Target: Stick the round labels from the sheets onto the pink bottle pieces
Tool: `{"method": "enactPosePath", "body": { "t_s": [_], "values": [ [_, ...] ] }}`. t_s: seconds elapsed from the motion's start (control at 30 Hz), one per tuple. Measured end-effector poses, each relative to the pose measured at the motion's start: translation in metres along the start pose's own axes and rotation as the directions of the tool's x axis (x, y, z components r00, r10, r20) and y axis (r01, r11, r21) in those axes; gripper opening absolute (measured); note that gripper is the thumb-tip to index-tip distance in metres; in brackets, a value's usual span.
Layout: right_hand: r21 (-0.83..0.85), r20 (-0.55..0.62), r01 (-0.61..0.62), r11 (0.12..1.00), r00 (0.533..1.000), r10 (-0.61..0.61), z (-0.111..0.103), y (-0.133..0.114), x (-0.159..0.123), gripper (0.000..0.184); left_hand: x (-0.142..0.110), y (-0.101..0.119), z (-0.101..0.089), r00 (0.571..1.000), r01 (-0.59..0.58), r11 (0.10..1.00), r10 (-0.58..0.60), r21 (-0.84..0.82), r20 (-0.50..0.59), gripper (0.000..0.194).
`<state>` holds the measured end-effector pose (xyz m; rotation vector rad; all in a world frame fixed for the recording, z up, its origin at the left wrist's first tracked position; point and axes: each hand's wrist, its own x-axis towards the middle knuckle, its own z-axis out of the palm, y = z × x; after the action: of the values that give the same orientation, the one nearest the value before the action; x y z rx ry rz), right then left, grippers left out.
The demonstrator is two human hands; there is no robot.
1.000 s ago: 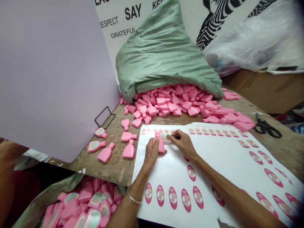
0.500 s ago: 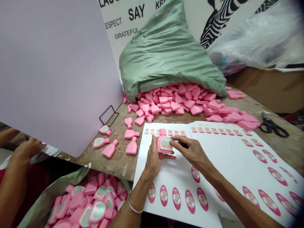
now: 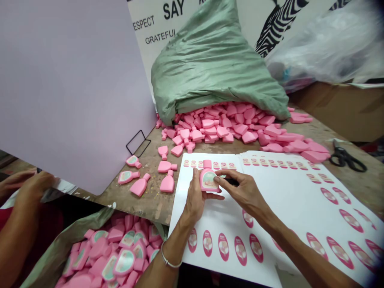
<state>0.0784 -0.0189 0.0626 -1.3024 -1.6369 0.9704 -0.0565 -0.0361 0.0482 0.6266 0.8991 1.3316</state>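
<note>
My left hand (image 3: 195, 200) holds a flat pink plastic bottle (image 3: 207, 180) upright against its fingers, just above a white sheet of printed oval labels (image 3: 216, 218). An oval label (image 3: 209, 181) sits on the bottle's face. My right hand (image 3: 244, 190) reaches in from the right, its fingertips at the label's edge, with a small dark tool (image 3: 232, 181) tucked in its grip. Both hands hover over the sheet. Several loose pink bottles (image 3: 167, 184) lie on the wooden table (image 3: 147, 204) to its left.
Pink bottles spill from a green sack (image 3: 213, 68) across the table. Black scissors (image 3: 345, 162) lie at right. A lilac board (image 3: 69, 88) stands at left. Below it, a co-worker's hand (image 3: 34, 188) shows. Labelled bottles fill a lined bin (image 3: 124, 262) at bottom left.
The bottle now stands more upright between my hands, and the label lies flatter on it. The co-worker's hands have come into view at left. The view has shifted slightly.
</note>
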Motion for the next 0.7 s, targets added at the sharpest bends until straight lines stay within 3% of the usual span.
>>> {"method": "enactPosePath", "body": {
  "t_s": [0.23,0.43,0.53,0.7],
  "values": [
    [-0.045,-0.038,0.024,0.999,0.999,-0.026,0.002,-0.002,0.001,0.034,-0.004,0.006,0.000,0.990,-0.054,0.997,0.047,0.049,0.132,0.036],
    [-0.267,-0.094,-0.068,0.961,0.995,0.044,-0.007,0.005,0.006,0.041,-0.008,0.009,-0.002,0.982,-0.066,0.994,0.050,0.082,0.182,0.032],
    [-0.132,-0.027,-0.077,0.988,0.997,0.074,-0.007,0.004,0.010,0.048,-0.012,0.011,0.001,0.977,-0.033,0.995,0.012,0.095,0.213,0.034],
    [0.055,0.091,-0.006,0.998,0.996,0.001,0.002,0.007,0.018,0.049,-0.023,0.017,0.002,0.950,0.068,0.993,-0.094,0.094,0.298,0.040]
  ]
}}
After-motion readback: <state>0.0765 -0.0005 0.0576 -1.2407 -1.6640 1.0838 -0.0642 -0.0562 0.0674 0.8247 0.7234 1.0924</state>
